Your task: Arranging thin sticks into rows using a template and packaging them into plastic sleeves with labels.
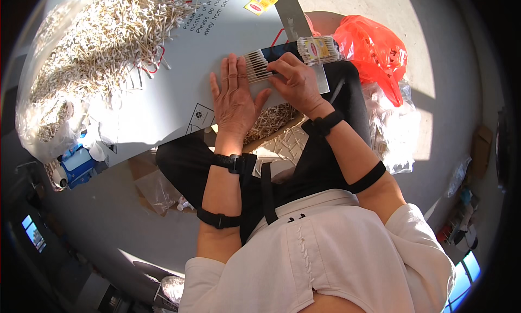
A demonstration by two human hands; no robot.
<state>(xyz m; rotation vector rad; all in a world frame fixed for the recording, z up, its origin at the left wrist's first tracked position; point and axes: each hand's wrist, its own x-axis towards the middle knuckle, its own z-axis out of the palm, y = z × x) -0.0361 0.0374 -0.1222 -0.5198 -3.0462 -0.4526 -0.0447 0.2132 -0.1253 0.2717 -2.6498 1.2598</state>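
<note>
With the left hand [234, 98] pressed flat and open on the white board [179, 90], the right hand [296, 82] pinches a row of cotton swabs [256, 66] just beyond its fingertips; ideally, tips stay level while the packed bundle [319, 49] waits farther right.

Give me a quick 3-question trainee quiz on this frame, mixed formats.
1. True or false: the left hand lies flat, palm down, on the white board.
2. Multiple choice: the right hand touches A) the red plastic bag, B) a neat row of cotton swabs, C) the loose pile of cotton swabs.
3. Fill in: the wrapped swab packet with the yellow label lies to the person's ____ of the row.

Key: 1 true; 2 B; 3 right.
</note>
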